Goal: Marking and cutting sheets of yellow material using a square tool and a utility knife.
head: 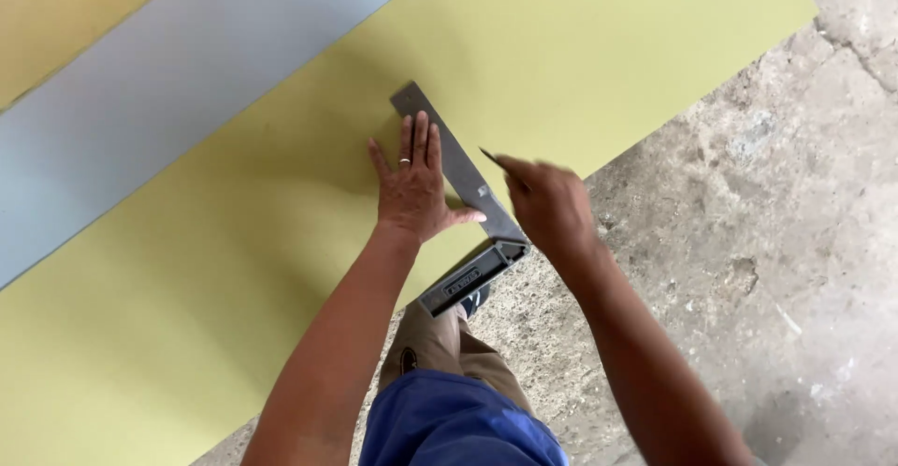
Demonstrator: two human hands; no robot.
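Grey board [178,82] far left, touching the big yellow-green sheet [234,269]. Left hand [412,190] flat on the sheet, fingers spread, thumb on the metal square [463,181]. Square's long blade slanting up the sheet, thick handle hooked on the sheet's near edge. Right hand [547,204] just beside the blade, pinching a pencil [493,158]. Bare concrete floor [748,241] on the right, lots of open room.

Even, soft daylight, faint shadows under the arms, slight motion blur on the right hand [547,206]
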